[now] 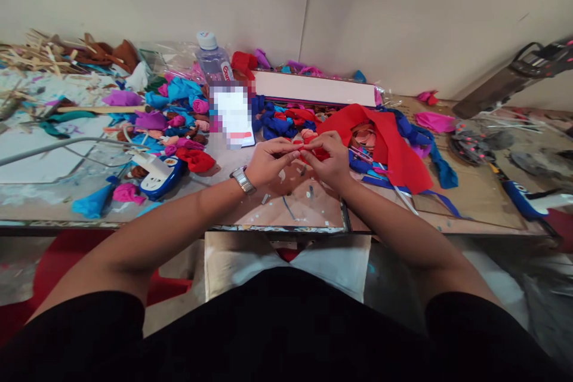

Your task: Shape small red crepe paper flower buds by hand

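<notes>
Over the near middle of the table, my left hand (273, 161) and my right hand (332, 162) meet, fingertips pinched together. Between them is a small piece of red cloth-like material (306, 154), mostly covered by the fingers. A watch (243, 179) circles my left wrist. Just right of my right hand, a wide red strip (405, 158) curves over a pile of scraps. Peach rolled pieces (364, 137) show under its bend. Dark blue crumpled pieces (276, 122) lie behind my left hand.
Left of my hands lie a lit phone (235, 119), a capped bottle (215, 62) and a blue-white power strip (163, 176) with a grey cable. Bright rolled scraps (179, 92) surround them. Wooden sticks (49, 59) heap far left. A dark cylinder (496, 83) leans against the wall at right.
</notes>
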`<action>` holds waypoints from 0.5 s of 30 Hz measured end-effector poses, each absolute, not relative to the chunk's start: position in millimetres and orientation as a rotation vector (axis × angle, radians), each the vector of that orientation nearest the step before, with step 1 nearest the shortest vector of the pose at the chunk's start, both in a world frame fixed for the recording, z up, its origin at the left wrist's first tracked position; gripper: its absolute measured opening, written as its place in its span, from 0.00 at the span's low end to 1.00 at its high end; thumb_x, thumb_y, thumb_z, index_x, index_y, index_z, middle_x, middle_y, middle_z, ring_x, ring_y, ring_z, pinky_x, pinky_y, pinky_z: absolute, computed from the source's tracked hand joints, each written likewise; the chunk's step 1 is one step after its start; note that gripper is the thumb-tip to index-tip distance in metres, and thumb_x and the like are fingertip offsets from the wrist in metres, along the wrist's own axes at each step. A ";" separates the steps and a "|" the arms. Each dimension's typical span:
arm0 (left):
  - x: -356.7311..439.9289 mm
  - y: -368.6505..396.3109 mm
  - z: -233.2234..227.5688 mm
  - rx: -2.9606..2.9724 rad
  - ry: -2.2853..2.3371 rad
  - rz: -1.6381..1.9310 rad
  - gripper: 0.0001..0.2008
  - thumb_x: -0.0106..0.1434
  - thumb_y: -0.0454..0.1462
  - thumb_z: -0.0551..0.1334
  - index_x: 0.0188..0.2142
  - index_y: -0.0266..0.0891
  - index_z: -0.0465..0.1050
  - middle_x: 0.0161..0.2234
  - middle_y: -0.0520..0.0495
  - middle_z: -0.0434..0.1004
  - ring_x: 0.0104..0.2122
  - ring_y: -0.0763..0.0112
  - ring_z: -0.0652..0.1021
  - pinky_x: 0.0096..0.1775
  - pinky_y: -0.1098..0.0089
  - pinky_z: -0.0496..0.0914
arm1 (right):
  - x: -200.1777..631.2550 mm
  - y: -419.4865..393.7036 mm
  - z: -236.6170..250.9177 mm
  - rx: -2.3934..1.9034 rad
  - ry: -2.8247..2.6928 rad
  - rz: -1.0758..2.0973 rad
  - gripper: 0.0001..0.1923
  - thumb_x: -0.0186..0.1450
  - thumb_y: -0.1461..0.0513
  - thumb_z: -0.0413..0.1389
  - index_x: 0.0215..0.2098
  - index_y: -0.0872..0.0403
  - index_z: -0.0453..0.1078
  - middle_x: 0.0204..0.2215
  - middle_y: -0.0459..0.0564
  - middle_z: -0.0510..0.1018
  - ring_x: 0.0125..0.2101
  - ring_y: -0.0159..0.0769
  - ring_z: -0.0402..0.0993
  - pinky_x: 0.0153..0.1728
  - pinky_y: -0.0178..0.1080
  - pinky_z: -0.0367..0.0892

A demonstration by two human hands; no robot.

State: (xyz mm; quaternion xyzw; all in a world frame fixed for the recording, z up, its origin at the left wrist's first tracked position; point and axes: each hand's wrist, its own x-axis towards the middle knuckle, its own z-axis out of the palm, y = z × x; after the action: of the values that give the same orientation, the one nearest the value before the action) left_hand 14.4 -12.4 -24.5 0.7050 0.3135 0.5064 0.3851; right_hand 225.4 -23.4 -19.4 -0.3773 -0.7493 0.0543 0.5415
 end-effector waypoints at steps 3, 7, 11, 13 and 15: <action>14.2 -11.0 -24.6 1.760 0.777 1.270 0.17 0.66 0.53 0.73 0.45 0.47 0.90 0.41 0.42 0.88 0.39 0.66 0.83 0.45 0.64 0.78 | 225.5 -23.1 -20.5 -0.897 -1.771 0.144 0.12 0.68 0.49 0.69 0.36 0.48 0.81 0.33 0.49 0.86 0.42 0.46 0.78 0.46 0.51 0.75; 14.2 -9.3 -25.6 1.684 0.768 1.223 0.19 0.66 0.54 0.73 0.43 0.43 0.89 0.40 0.43 0.87 0.31 0.73 0.80 0.36 0.69 0.77 | 224.8 -22.7 -21.7 -0.872 -1.762 0.156 0.12 0.67 0.50 0.70 0.35 0.48 0.82 0.33 0.48 0.86 0.42 0.45 0.77 0.45 0.50 0.74; 14.8 -7.1 -26.6 1.616 0.787 1.233 0.22 0.65 0.55 0.72 0.44 0.39 0.87 0.33 0.46 0.85 0.25 0.76 0.76 0.29 0.73 0.73 | 224.5 -22.0 -22.1 -0.851 -1.792 0.144 0.09 0.69 0.52 0.69 0.39 0.47 0.84 0.33 0.47 0.87 0.41 0.45 0.77 0.47 0.51 0.73; 15.3 -6.6 -26.2 1.619 0.781 1.254 0.22 0.66 0.55 0.72 0.43 0.38 0.87 0.33 0.46 0.84 0.24 0.77 0.76 0.28 0.74 0.73 | 224.6 -22.2 -21.4 -0.860 -1.800 0.144 0.08 0.69 0.53 0.69 0.40 0.47 0.84 0.34 0.48 0.88 0.42 0.45 0.77 0.47 0.51 0.72; 15.7 -6.9 -25.4 1.637 0.766 1.271 0.21 0.67 0.54 0.72 0.43 0.39 0.87 0.35 0.45 0.85 0.25 0.78 0.76 0.28 0.74 0.73 | 224.4 -23.2 -20.1 -0.890 -1.792 0.152 0.08 0.69 0.52 0.69 0.39 0.47 0.84 0.33 0.48 0.87 0.42 0.46 0.77 0.46 0.51 0.72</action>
State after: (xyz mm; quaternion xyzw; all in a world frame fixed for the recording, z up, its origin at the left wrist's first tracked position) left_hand 15.7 -6.9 -25.4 0.6620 0.3096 0.5137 0.4495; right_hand 224.4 -23.2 -20.1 -0.3740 -0.7532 0.0638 0.5374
